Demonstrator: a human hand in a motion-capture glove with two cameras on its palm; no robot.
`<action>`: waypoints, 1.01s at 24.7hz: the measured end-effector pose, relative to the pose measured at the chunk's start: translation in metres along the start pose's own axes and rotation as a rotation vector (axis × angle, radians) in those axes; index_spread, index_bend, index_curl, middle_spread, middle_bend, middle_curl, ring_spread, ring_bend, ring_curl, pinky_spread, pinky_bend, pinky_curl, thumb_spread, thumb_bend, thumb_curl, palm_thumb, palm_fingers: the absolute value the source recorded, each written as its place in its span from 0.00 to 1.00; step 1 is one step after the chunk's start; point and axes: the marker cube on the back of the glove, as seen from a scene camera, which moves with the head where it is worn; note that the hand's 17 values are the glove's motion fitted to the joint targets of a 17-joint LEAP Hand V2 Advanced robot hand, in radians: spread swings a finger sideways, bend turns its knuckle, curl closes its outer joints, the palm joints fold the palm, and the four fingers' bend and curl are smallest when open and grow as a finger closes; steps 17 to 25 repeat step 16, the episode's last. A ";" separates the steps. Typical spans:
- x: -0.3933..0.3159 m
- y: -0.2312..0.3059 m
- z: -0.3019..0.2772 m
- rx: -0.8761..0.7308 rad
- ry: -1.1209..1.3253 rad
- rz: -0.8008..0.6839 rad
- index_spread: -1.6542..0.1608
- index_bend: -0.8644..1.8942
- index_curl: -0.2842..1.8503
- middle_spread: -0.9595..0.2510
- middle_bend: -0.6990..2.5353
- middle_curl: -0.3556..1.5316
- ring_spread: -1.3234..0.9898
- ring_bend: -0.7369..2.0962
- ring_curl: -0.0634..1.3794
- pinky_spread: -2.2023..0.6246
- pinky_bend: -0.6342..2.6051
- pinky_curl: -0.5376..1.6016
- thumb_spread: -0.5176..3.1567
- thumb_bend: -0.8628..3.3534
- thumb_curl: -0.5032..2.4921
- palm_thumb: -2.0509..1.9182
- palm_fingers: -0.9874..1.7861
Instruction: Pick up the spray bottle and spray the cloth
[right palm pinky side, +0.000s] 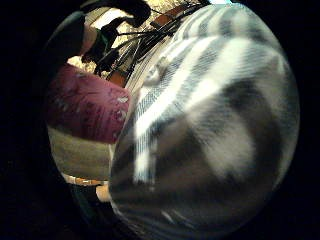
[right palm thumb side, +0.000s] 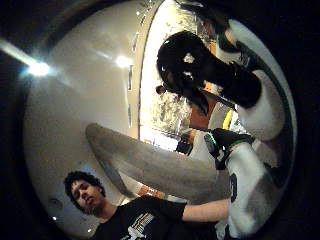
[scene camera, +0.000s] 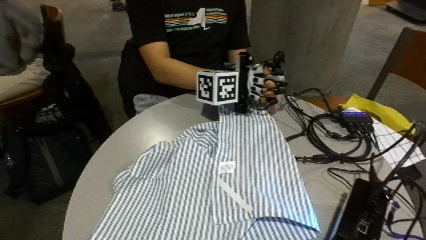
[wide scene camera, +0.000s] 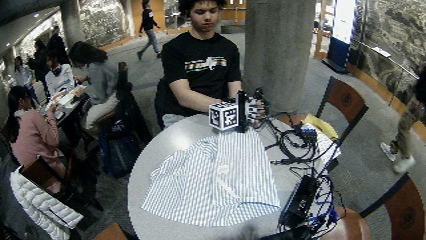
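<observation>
Fingers (scene camera: 269, 86) of the gloved right hand (scene camera: 265, 82) are curled in, and as far as I can read it they wrap what I take to be the spray bottle (right palm thumb side: 187, 62). Only the thumb side palm view shows it, as a black trigger-like head close against the palm. In the outside view the hand itself hides the body of the bottle, so I hold that reading loosely.

Working outward from the near hem of the cloth (scene camera: 219, 185): it is a blue-and-white striped shirt spread flat on the round bench (scene camera: 133, 135), running lengthwise away from me toward the person. Beside its right edge lies a tangle of black cables (scene camera: 326, 135). At the far end of the cloth, just above the collar edge, the hand stands upright and lifted off the bench. Its little finger side faces down, since that palm view is filled with stripes. Beyond the cloth sits the person, forearm reaching in over the far rim.

What matters for my next move is 1 relation: the cloth lies below the hand and stretches away from the person. So I judge the nozzle has to face down and along the length of the cloth. Which way the nozzle points now I cannot tell. The bottle looks already lifted; the spraying remains.
</observation>
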 end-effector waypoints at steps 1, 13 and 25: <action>-0.003 0.007 -0.010 0.006 0.034 -0.012 0.77 0.30 0.27 0.74 0.31 0.49 0.55 0.41 0.37 0.79 0.30 0.44 0.35 0.19 0.37 0.77 0.59; 0.004 0.146 -0.169 0.214 0.794 0.025 0.73 0.34 0.22 0.78 0.33 0.46 0.56 0.41 0.32 0.83 0.32 0.43 0.39 0.20 0.36 0.76 0.61; 0.003 0.164 -0.186 0.212 0.836 0.063 0.73 0.35 0.22 0.78 0.33 0.46 0.56 0.40 0.32 0.83 0.31 0.43 0.40 0.20 0.35 0.76 0.61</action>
